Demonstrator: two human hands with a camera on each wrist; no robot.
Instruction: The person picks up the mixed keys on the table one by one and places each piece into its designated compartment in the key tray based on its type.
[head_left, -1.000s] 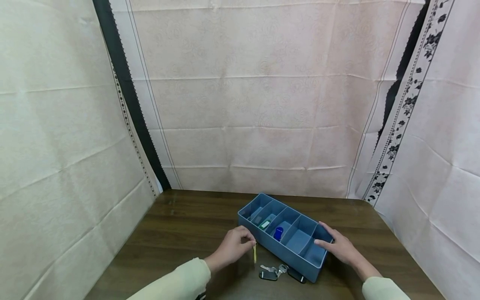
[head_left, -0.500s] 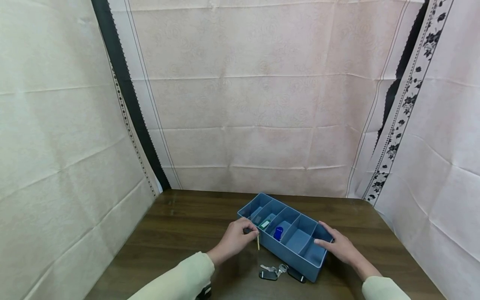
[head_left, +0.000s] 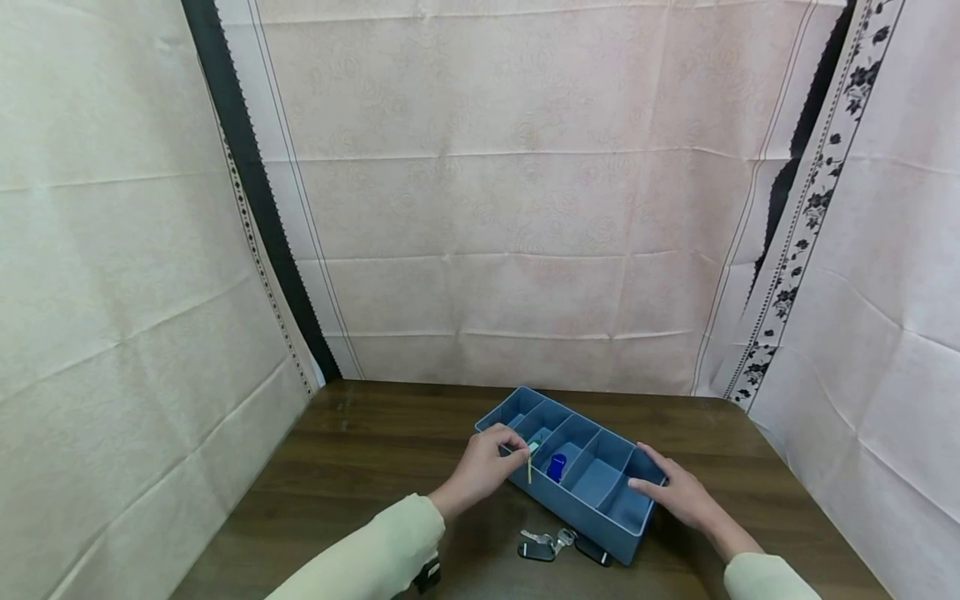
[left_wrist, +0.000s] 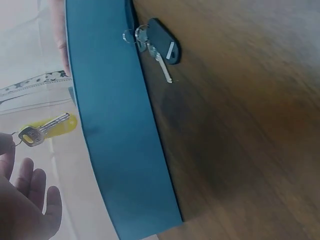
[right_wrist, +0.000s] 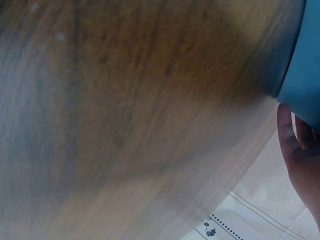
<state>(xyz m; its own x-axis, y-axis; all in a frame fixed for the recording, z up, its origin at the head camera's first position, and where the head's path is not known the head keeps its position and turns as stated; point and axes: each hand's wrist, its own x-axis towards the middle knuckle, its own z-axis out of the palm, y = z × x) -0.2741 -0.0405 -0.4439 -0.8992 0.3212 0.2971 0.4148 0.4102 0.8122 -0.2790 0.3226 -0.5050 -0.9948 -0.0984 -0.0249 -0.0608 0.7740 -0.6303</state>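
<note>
In the head view my left hand [head_left: 483,471] is above the near left rim of a blue compartment box [head_left: 573,515]. Its fingertips pinch a key ring. From the ring hang a metal key [left_wrist: 35,136] and a yellow key tag [left_wrist: 71,123], clear in the left wrist view. At the box's right end, my right hand [head_left: 682,498] grips the rim, thumb over the edge; in the right wrist view its fingers [right_wrist: 286,127] touch the box corner. A blue tag [head_left: 556,467] lies in a middle compartment. A green-and-white tag [head_left: 534,446] is in another, partly hidden by the left hand.
Keys with black tags [head_left: 536,551] lie on the brown wooden table [head_left: 360,467], against the box's near side. A second black tag [head_left: 593,550] sits partly under the box edge. Pale cloth [head_left: 495,208] hangs behind and on both sides.
My left hand has moved right and slightly up with the key and yellow tag, from before the box to over its near rim. Box and right hand have stayed put.
</note>
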